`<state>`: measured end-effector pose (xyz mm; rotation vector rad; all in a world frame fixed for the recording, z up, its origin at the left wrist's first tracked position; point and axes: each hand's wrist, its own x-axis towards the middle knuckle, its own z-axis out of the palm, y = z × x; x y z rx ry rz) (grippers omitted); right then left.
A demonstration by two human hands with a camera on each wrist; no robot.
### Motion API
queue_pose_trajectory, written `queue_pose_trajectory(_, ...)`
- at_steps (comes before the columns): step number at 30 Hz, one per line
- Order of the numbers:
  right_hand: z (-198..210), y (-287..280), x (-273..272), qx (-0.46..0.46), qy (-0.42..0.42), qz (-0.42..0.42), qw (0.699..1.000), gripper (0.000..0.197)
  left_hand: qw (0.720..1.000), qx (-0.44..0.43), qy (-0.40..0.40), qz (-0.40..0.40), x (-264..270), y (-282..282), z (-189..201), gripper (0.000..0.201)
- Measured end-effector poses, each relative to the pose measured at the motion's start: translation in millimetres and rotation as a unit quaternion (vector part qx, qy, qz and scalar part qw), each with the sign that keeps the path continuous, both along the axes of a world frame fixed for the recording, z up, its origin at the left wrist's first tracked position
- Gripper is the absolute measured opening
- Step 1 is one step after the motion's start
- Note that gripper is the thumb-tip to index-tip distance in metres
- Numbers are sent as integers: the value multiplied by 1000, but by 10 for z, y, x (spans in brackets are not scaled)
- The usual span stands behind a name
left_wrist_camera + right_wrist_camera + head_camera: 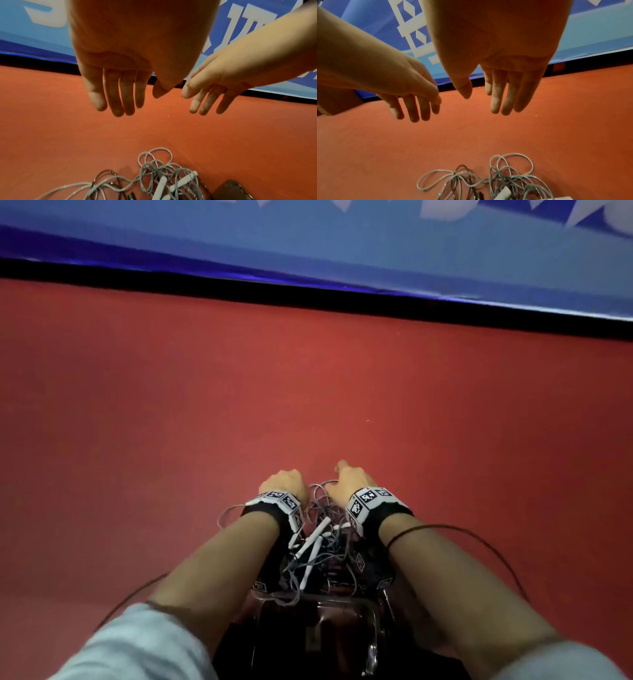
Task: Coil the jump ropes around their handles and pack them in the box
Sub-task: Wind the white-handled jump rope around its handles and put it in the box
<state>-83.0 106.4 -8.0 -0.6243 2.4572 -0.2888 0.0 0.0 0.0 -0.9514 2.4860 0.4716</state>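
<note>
Red felt-like table surface [171,422] underneath everything, blue banner [342,244] with white lettering at the far edge.

Nearest, below the forearms: clear box [317,631], dark and glossy, contents impossible to make out; near rim cut off by the frame. Probably set close so that finished bundles drop straight in.

Just behind the wrists: jump ropes [154,180] in one loose grey tangle, white handles [313,546] lying crossed among the loops. Nothing coiled yet, by the look of it. At least one darker cord [462,175] threaded through the grey; number of ropes not countable from this knot.

Beyond the pile: left hand [116,83] and right hand [501,81], side by side, palms down, fingers straight and spread, holding nothing, raised clear of the cloth. Likely poised before reaching back for a first handle. From the head view, knuckles alone visible and fingers hidden, so openness readable only from the wrist cameras.

Tagged wristbands [370,501] on both wrists, thin black cables [479,542] trailing off the forearms. Banner text cropped, unreadable.
</note>
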Motion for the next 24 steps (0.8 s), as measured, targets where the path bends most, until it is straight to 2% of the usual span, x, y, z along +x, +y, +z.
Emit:
queue_pose_trajectory(3,-473,3,11,-2,5,-1,1000,40,999,20,-35,-15,32,57,-490,29)
queue_pose_trajectory(7,-1072,-70,34,0,0,-2,1000,26,997,62,-28,-42,14,103,-1031,28)
queue_pose_trajectory(11,-1352,-16,137,49,-67,45,996,20,992,93,-31,-75,149,160,-1295,29)
queue_pose_trajectory(15,-1621,56,285,151,-99,140,973,36,991,91,-48,-89,279,158,-1443,24)
queue_pose_trajectory(18,-1959,14,399,181,-105,171,963,39,989,107,-60,-81,309,185,-1475,28)
queue_pose_trajectory(19,-2157,-4,399,183,-103,168,963,54,989,112,-57,-82,295,178,-1549,29)
queue_pose_trajectory(20,-2331,-28,405,191,-109,174,960,76,989,114,-59,-80,263,172,-1627,28)
queue_pose_trajectory(21,-2322,-15,448,193,-105,170,961,93,990,108,-51,-79,228,149,-1761,27)
queue_pose_trajectory(22,-2273,-1,483,171,-104,148,968,97,990,110,-50,-70,183,156,-1846,25)
queue_pose_trajectory(24,-2181,26,490,124,-99,106,982,76,989,128,-47,-55,26,137,-2330,28)
